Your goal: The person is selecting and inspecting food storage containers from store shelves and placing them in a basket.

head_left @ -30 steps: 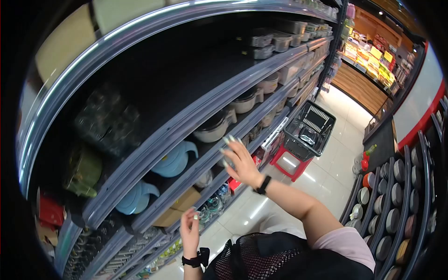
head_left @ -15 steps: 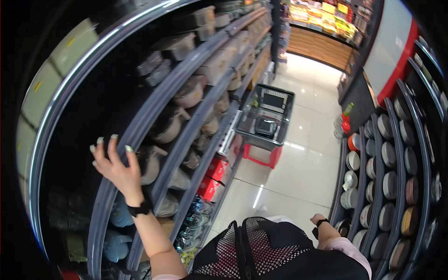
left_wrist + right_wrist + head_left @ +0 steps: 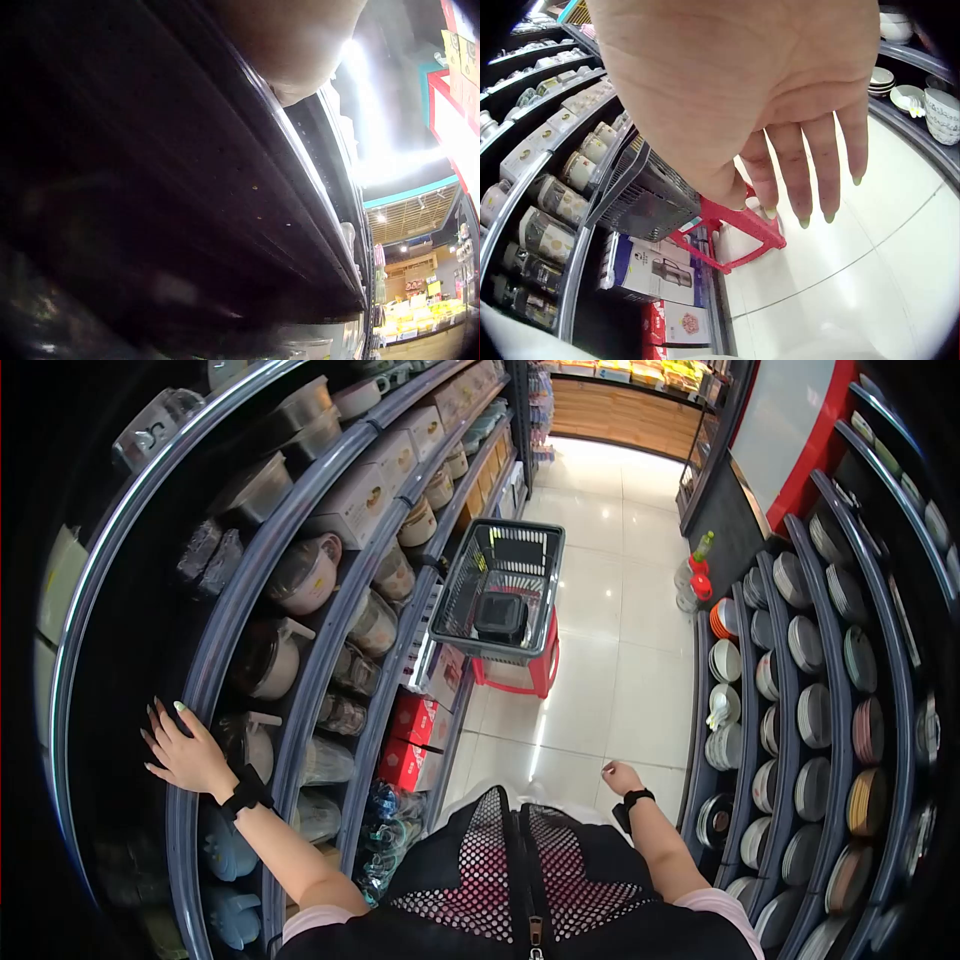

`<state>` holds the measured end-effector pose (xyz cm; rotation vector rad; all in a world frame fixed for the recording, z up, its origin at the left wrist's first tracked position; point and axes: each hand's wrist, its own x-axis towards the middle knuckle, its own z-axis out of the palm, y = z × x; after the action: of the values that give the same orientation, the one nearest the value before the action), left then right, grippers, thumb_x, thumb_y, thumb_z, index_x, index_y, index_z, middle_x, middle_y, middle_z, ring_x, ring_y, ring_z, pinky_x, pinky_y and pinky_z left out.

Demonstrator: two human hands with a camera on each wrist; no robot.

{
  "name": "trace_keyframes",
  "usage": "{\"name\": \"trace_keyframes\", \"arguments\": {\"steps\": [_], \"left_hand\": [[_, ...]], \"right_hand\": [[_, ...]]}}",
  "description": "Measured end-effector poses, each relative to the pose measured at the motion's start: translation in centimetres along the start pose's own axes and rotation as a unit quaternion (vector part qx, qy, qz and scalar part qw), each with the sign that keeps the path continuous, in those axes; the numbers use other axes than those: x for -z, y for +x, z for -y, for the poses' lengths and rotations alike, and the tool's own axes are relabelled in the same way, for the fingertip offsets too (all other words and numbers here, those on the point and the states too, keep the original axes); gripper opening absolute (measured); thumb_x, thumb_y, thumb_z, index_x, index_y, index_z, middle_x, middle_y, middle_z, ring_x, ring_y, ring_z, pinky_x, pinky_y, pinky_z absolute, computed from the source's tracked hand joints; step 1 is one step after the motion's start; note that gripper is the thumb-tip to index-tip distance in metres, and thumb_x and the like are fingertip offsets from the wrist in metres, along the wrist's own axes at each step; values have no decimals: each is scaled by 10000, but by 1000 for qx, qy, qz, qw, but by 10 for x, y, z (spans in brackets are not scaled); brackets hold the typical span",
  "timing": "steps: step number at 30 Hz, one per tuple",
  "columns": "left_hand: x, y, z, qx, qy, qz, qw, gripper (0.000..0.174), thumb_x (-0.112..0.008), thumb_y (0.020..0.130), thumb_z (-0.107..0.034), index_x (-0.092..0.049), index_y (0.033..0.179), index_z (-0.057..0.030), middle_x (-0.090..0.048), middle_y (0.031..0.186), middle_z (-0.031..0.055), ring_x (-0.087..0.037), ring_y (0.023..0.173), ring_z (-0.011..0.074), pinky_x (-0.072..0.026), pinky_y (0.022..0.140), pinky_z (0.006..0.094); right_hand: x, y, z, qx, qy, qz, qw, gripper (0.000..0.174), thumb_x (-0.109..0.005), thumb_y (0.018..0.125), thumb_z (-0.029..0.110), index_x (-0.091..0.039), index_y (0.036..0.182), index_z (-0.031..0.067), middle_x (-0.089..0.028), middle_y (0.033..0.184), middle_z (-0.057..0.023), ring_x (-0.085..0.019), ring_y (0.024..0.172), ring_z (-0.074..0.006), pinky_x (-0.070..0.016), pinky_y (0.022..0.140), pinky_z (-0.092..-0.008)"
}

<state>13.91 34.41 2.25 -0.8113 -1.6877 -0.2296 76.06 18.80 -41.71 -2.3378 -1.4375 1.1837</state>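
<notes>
My left hand (image 3: 190,758) rests at the front edge of a dark shelf (image 3: 190,705) on the left, fingers spread and holding nothing. In the left wrist view, part of that hand (image 3: 289,45) shows against the shelf edge. Over the aisle floor, the right hand (image 3: 622,776) hangs beside the body; the right wrist view shows its palm (image 3: 742,82) and straight, empty fingers. Ahead, a black basket (image 3: 545,575) stands on a red stool (image 3: 548,660), with a dark square container (image 3: 501,617) inside. Lidded pots (image 3: 270,658) sit near the left hand.
Shelves of boxes (image 3: 360,500), jars and pots line the left side. Stacked plates and bowls (image 3: 815,715) fill the right shelves. Red boxes (image 3: 408,743) lie low on the left. A red-topped bottle (image 3: 699,587) stands on the right beyond the plates. Tiled floor (image 3: 600,620) runs between.
The view has turned along the aisle, with the basket now nearer the centre. My left hand has moved left and down along the shelf edge; the right hand has dropped from the left shelves to the side.
</notes>
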Motion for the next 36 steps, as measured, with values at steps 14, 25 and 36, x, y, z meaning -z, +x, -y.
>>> {"name": "trace_keyframes", "arguments": {"steps": [14,25,36], "left_hand": [[3,-3,-3,34,-27,10,999,374,-410,985,-501,-650,1209,-323,-625,1246,-158,-570,1189,123,-325,1067,574],[0,-5,0,34,-14,12,999,367,-425,981,-497,-663,1190,-312,-638,1223,-153,-581,1172,127,-339,1058,565],[5,-2,-3,32,-14,5,999,358,-421,987,-483,-657,1198,-315,-649,1207,-126,-575,1181,124,-348,1054,560]], "right_hand": [[-74,-89,-184,-285,-45,128,949,386,-609,769,351,-729,915,14,-690,987,-208,-658,954,-340,-498,880,-419],[-14,2,-36,-15,-55,11,998,382,-593,815,343,-689,1030,42,-697,982,-195,-657,950,-350,-512,875,-409],[-32,6,-97,-167,-62,43,983,385,-609,783,347,-717,985,37,-701,1003,-175,-660,965,-322,-512,878,-413]]}}
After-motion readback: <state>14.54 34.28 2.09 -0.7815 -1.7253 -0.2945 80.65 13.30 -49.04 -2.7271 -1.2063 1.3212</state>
